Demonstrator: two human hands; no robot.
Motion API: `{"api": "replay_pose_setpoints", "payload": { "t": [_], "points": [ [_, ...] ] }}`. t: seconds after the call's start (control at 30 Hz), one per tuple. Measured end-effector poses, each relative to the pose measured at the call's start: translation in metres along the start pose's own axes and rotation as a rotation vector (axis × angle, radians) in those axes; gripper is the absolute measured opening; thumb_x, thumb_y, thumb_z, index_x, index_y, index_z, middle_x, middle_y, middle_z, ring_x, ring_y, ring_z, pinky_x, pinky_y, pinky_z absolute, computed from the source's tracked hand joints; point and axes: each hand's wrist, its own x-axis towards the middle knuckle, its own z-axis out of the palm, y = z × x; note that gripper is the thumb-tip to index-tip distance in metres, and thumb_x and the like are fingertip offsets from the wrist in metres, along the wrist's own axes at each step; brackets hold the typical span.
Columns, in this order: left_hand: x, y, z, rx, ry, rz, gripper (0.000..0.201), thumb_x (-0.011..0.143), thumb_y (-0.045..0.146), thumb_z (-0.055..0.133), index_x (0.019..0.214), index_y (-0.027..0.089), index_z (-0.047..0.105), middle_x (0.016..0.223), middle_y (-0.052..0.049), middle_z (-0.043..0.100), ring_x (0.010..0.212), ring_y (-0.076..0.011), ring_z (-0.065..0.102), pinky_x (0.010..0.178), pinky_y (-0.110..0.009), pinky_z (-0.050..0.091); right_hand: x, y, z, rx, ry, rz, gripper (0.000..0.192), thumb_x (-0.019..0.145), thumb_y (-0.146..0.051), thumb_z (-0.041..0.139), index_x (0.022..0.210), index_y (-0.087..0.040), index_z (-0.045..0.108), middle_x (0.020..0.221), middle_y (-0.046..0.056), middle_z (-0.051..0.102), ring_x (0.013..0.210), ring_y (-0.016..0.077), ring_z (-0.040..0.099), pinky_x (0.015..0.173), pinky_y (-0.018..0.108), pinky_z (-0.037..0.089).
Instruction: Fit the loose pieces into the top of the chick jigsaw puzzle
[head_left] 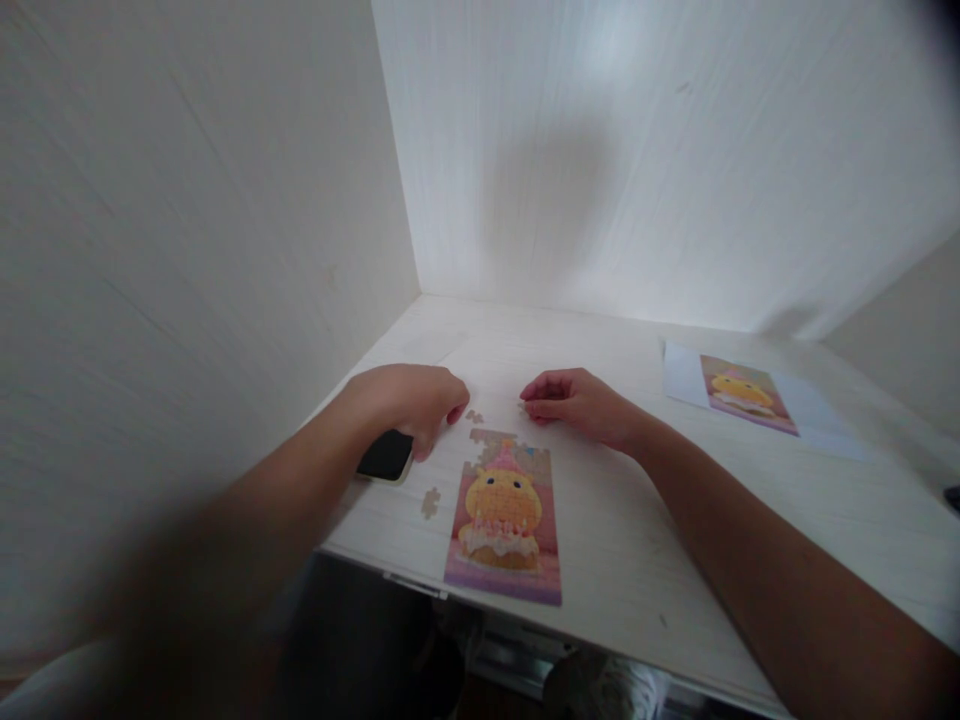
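A nearly whole jigsaw puzzle (504,522) of a yellow character with a pink hat on a cake lies on the white table (637,530) near its front edge. Its top edge has gaps. My left hand (411,400) rests curled just above the puzzle's top left corner, beside a loose piece (474,416). My right hand (574,400) lies above the top right corner, fingertips pinched on a small puzzle piece (523,406). Another loose piece (430,502) lies left of the puzzle.
A dark phone (385,456) lies under my left wrist. A printed reference picture on a white sheet (750,394) lies at the right. White walls close in the left and back. A dark object (952,497) pokes in at the right edge.
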Motion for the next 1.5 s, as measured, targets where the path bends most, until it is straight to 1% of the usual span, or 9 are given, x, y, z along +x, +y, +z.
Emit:
{"api": "replay_pose_setpoints", "payload": {
  "t": [0.17,0.33,0.4,0.5,0.63,0.73,0.83,0.93,1.5],
  "points": [
    [0.005,-0.004,0.001,-0.092,-0.045,0.122,0.036,0.045,0.009,0.072,0.077,0.019,0.063,0.062,0.002,0.062,0.056,-0.0126,0.052,0.055,-0.023,0.033,0.002,0.004,-0.002,0.005,-0.005,0.009,0.018,0.069,-0.023,0.066,0.086,-0.018,0.063,0.077,0.003,0.064,0.063,0.0110,0.056,0.064,0.028,0.046],
    [0.003,-0.005,-0.002,-0.131,-0.102,0.363,0.014,0.057,0.006,0.063,0.065,0.017,0.064,0.060,0.002,0.062,0.054,-0.0106,0.050,0.053,-0.022,0.034,0.002,0.006,-0.002,0.018,-0.010,0.007,0.019,0.069,-0.024,0.066,0.087,-0.018,0.063,0.079,0.003,0.064,0.064,0.0115,0.056,0.064,0.028,0.046],
    [0.003,-0.004,-0.005,-0.180,-0.118,0.483,0.009,0.063,0.009,0.062,0.066,0.016,0.064,0.062,0.001,0.062,0.057,-0.0102,0.052,0.054,-0.021,0.036,0.002,0.005,-0.002,0.017,-0.012,0.000,0.020,0.069,-0.025,0.066,0.088,-0.018,0.064,0.077,0.003,0.064,0.063,0.0115,0.055,0.063,0.028,0.046],
    [0.007,-0.001,-0.008,-0.301,0.010,0.584,0.007,0.068,0.018,0.063,0.074,0.016,0.066,0.072,-0.001,0.065,0.064,-0.0104,0.054,0.058,-0.020,0.039,0.000,-0.003,0.000,0.027,-0.012,-0.022,0.021,0.070,-0.028,0.066,0.088,-0.017,0.065,0.076,0.004,0.064,0.062,0.0112,0.055,0.063,0.028,0.046],
    [0.024,0.003,-0.004,-0.588,0.299,0.502,0.016,0.073,0.026,0.062,0.082,0.014,0.065,0.070,-0.002,0.064,0.060,-0.0084,0.054,0.054,-0.019,0.039,-0.004,-0.013,0.004,0.075,0.034,-0.035,0.021,0.072,-0.030,0.065,0.087,-0.015,0.065,0.074,0.003,0.063,0.064,0.0105,0.055,0.064,0.027,0.045],
    [0.039,0.005,0.004,-0.863,0.448,0.411,0.019,0.073,0.028,0.062,0.083,0.011,0.063,0.069,-0.004,0.065,0.059,-0.0088,0.056,0.056,-0.021,0.044,-0.003,-0.011,0.006,0.115,0.066,-0.037,0.020,0.073,-0.030,0.063,0.087,-0.015,0.064,0.075,0.003,0.062,0.066,0.0105,0.055,0.066,0.027,0.046],
    [0.050,0.006,0.010,-1.036,0.462,0.323,0.019,0.071,0.026,0.065,0.081,0.010,0.061,0.068,-0.005,0.065,0.062,-0.0108,0.061,0.062,-0.026,0.051,0.001,-0.004,0.005,0.202,0.081,-0.038,0.019,0.074,-0.030,0.062,0.086,-0.015,0.063,0.077,0.002,0.061,0.067,0.0099,0.056,0.069,0.028,0.047],
    [0.054,0.010,0.014,-1.111,0.451,0.264,0.019,0.070,0.025,0.067,0.077,0.009,0.059,0.065,-0.005,0.065,0.062,-0.0119,0.063,0.063,-0.028,0.053,0.004,0.001,0.005,0.261,0.057,-0.075,0.018,0.075,-0.031,0.062,0.084,-0.016,0.061,0.077,0.002,0.061,0.067,0.0094,0.056,0.069,0.027,0.047],
    [0.054,0.018,0.017,-1.258,0.401,0.253,0.015,0.069,0.019,0.067,0.074,0.010,0.057,0.061,-0.003,0.063,0.058,-0.0105,0.062,0.059,-0.025,0.052,-0.001,-0.007,0.002,0.127,0.075,-0.066,0.016,0.074,-0.029,0.062,0.081,-0.015,0.060,0.068,0.002,0.061,0.061,0.0093,0.056,0.063,0.025,0.048]
  ]
}}
